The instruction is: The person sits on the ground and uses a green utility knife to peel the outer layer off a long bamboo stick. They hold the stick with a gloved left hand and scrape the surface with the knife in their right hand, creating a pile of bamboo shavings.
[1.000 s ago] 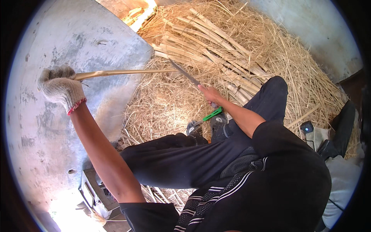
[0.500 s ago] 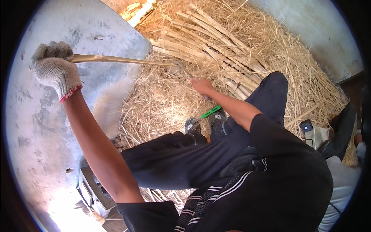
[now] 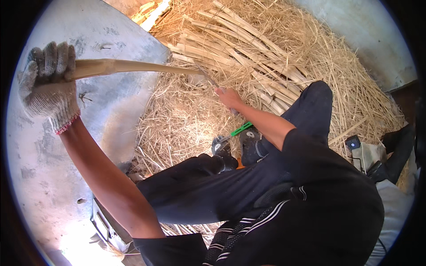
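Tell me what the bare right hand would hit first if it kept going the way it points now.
The right hand points up and away along the long pale stalk that the gloved left hand holds. Going straight on, it would probably meet the bundle of cut stalks on the straw pile first; depth is unclear.

Two hands show: one left hand (image 3: 46, 86) in one knitted work glove (image 3: 52, 99), and one bare right hand (image 3: 228, 96). One long cane strip (image 3: 133, 67) runs between them. One stack of split canes (image 3: 239, 53), too many to count, lies on one heap of straw (image 3: 186, 119). Two dark shoes (image 3: 253, 144) show, with one green-handled tool (image 3: 239, 130) just beside them. One small dark device (image 3: 353, 143) sits at the heap's right edge.
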A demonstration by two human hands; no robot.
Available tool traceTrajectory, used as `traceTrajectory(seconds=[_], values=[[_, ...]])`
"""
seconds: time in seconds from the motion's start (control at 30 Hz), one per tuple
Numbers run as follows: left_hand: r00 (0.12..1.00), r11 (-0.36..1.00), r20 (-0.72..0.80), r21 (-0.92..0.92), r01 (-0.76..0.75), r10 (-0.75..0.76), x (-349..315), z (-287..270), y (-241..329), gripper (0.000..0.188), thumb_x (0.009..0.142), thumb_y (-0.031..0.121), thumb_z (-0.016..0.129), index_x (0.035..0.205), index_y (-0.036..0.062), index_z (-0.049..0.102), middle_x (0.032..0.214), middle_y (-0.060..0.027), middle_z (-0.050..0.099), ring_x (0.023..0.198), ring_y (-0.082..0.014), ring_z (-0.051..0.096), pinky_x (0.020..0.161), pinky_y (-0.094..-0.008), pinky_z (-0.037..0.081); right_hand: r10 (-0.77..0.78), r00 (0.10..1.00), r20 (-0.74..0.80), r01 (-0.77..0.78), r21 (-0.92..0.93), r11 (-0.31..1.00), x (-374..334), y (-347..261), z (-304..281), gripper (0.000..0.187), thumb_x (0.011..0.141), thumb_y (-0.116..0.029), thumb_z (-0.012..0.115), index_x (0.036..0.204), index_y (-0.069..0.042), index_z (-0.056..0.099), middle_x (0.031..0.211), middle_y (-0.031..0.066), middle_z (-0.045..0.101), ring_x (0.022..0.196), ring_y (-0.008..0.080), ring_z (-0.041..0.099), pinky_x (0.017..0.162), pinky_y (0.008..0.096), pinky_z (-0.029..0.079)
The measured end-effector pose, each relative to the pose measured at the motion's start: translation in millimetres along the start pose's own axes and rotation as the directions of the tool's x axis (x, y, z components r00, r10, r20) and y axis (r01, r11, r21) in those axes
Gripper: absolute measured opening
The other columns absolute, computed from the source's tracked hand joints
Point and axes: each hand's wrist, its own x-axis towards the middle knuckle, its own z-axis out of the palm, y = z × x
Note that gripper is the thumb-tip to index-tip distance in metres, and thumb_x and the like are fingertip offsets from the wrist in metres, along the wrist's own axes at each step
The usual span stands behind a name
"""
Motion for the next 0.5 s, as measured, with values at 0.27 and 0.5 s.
traceTrajectory(seconds=[0.27,0.5], values=[[0.291,0.806,0.930,0.008,0.592,-0.223,83.1,-78.8,24.5,0.036,0.079,0.026,0.060,0.103,-0.0009,0.067,0.107,-0.0246,0.065,0.109,-0.0444,0.057,0.105,-0.0569,0.038,-0.072,0.987,0.146,0.044,0.187,0.981,-6.7,-35.6,3.0,0.068,0.094,-0.062,0.044,0.069,-0.001,0.058,0.055,0.0104,0.056,0.046,0.0215,0.058,0.047,0.0410,0.047],[0.980,0.999,0.196,-0.033,0.036,-0.029,44.8,-78.3,9.3,0.027,0.075,0.024,0.062,0.090,0.0016,0.067,0.078,-0.0154,0.060,0.071,-0.0325,0.055,0.087,-0.0465,0.049,-0.022,0.997,0.077,0.018,0.050,0.999,-7.7,-35.2,20.9,0.064,0.096,-0.059,0.044,0.080,0.001,0.063,0.062,0.0146,0.060,0.059,0.0267,0.062,0.056,0.0458,0.049]])
